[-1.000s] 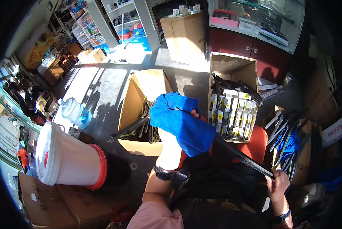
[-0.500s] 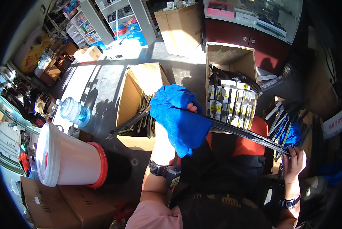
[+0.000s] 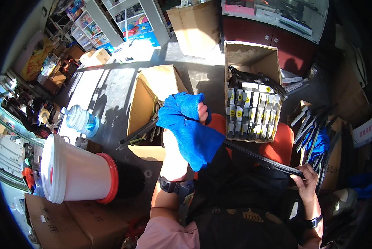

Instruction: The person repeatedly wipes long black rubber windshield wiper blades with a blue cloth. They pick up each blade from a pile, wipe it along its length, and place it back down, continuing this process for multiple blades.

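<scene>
A blue cloth (image 3: 196,141) is bunched in my left hand (image 3: 203,112), whose curled fingertips show at its right side. Out of the cloth's lower right edge runs a long black wiper blade (image 3: 258,157), sloping down to the right. My right hand (image 3: 306,182) pinches the blade's far right end between thumb and fingers. The cloth hides the blade's left end, so I cannot see how far it reaches inside. Beneath the blade lies my dark apron (image 3: 240,199).
Ahead stands a cardboard box (image 3: 252,54) with rows of narrow packages. An open carton (image 3: 142,93) holding dark strips is left of it. More blades (image 3: 308,128) stick up at right, near a red stool (image 3: 279,145). A white bucket (image 3: 84,174) and water bottle (image 3: 82,120) stand left.
My right hand has come left and slightly down with the blade's end. The left hand and cloth have shifted a little left, and less of the blade shows clearly.
</scene>
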`<act>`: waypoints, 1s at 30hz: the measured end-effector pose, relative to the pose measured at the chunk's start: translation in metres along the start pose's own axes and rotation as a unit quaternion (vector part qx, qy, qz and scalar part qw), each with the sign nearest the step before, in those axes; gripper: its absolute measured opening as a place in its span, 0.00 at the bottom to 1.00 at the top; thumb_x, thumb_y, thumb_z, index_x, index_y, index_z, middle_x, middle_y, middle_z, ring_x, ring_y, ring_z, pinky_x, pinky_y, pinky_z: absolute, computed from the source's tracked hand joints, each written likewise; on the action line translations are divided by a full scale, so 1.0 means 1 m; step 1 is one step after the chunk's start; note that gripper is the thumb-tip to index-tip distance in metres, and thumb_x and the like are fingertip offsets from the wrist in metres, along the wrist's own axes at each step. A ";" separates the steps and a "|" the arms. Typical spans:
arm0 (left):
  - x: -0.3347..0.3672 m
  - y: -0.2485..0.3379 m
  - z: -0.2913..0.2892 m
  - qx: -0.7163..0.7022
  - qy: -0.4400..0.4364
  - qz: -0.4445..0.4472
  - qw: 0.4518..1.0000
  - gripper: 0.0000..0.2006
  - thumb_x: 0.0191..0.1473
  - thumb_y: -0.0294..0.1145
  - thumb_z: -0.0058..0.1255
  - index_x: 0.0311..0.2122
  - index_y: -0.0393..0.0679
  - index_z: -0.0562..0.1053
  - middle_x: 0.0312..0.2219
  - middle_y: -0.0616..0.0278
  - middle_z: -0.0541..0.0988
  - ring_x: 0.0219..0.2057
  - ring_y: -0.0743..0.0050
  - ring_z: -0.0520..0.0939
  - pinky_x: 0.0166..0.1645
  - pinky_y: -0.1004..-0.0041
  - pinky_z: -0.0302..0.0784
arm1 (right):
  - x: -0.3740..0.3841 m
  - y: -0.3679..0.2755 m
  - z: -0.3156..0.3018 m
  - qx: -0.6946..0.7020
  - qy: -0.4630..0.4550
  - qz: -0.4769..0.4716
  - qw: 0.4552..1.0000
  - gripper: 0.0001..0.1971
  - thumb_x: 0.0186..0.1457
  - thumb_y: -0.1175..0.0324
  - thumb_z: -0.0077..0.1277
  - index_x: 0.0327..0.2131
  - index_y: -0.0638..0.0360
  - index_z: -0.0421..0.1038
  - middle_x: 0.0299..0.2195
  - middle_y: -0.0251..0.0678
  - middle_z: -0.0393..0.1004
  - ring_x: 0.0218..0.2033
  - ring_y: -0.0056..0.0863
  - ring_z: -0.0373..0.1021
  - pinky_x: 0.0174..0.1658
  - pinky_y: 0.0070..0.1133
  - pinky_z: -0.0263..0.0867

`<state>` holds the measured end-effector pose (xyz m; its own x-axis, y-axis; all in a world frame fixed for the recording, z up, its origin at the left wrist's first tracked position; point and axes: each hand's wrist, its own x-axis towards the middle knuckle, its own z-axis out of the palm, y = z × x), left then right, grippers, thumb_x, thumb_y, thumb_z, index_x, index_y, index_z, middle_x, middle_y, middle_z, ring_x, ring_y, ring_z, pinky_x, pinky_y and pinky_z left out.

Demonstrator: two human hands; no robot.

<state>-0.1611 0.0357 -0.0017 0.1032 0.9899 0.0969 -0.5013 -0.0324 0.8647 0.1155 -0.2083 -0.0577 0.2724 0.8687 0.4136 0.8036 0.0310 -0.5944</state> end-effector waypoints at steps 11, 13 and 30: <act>-0.010 -0.017 -0.039 -0.132 -0.110 0.026 0.985 0.16 0.60 0.28 0.37 0.53 0.37 0.64 0.49 0.55 0.72 0.49 0.69 0.73 0.52 0.72 0.71 | -0.025 0.005 0.047 0.065 -0.026 -0.004 0.998 0.12 0.38 0.72 0.63 0.26 0.66 0.71 0.24 0.39 0.72 0.24 0.33 0.69 0.27 0.23 0.65; -0.013 -0.017 -0.040 -0.089 -0.107 0.043 0.989 0.16 0.59 0.27 0.38 0.53 0.37 0.64 0.49 0.55 0.71 0.50 0.69 0.73 0.53 0.71 0.70 | -0.025 0.003 0.048 0.063 -0.024 -0.007 0.998 0.12 0.38 0.72 0.63 0.26 0.66 0.71 0.24 0.39 0.72 0.24 0.33 0.69 0.28 0.23 0.65; -0.012 -0.030 -0.038 0.136 -0.071 0.123 0.980 0.12 0.60 0.28 0.39 0.48 0.40 0.68 0.43 0.60 0.74 0.45 0.71 0.76 0.52 0.71 0.73 | -0.036 0.021 0.045 0.232 -0.148 0.094 0.957 0.11 0.39 0.77 0.62 0.29 0.65 0.71 0.24 0.33 0.72 0.26 0.23 0.68 0.30 0.18 0.63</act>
<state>-0.1802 0.0303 -0.0480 0.1362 0.9190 0.3700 -0.2805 -0.3225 0.9041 0.0983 -0.2169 -0.1164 0.1723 0.9802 0.0973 0.4159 0.0171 -0.9092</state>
